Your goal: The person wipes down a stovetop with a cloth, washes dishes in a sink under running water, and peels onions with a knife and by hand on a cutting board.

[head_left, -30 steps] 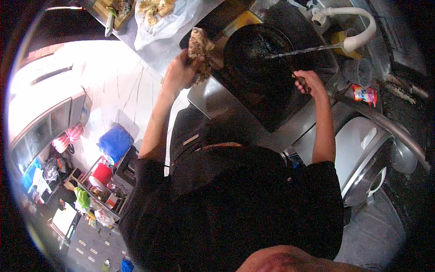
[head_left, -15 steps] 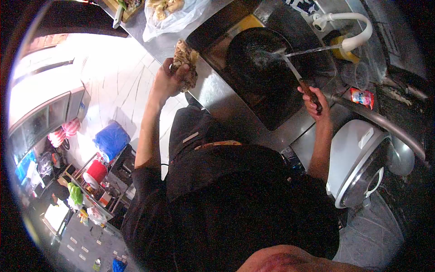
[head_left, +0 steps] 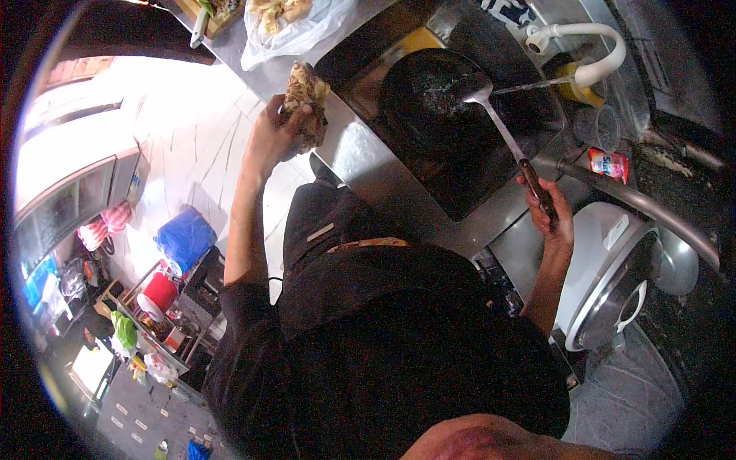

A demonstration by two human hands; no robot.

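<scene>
- The left hand (head_left: pixel 274 139) is closed around a mottled brown-and-cream bundle (head_left: pixel 305 103), fingers pressed into its side, and holds it up over the near edge of the steel counter, to the left of the sink (head_left: pixel 468 195)
- The right hand (head_left: pixel 553 208) grips the dark brown handle of a metal turner (head_left: pixel 502 126), with the fingers wrapped round it
- The turner slants up and to the left from that hand, its broad head over the right part of a round black pan (head_left: pixel 429 107)
- The pan lies in the sink, its inside dark and wet with glints of light on it; whether the turner's head touches it, I cannot tell
- A white curved faucet (head_left: pixel 609 42) sends a thin stream of water (head_left: pixel 533 86) leftward, to the turner's head
- Beside the faucet's mouth is a yellow item (head_left: pixel 584 93), with a clear plastic container (head_left: pixel 598 129) just below it in view
- A small red-and-white packet (head_left: pixel 608 165) lies near that container, close to a thick metal rail (head_left: pixel 644 201)
- Past the left hand, on the counter, sits a thin white plastic bag (head_left: pixel 287 42) with pale yellowish pieces in it, and near it a wooden board (head_left: pixel 224 17)
- A pale, rounded appliance (head_left: pixel 586 257) with a dark lid stands near the right forearm
</scene>
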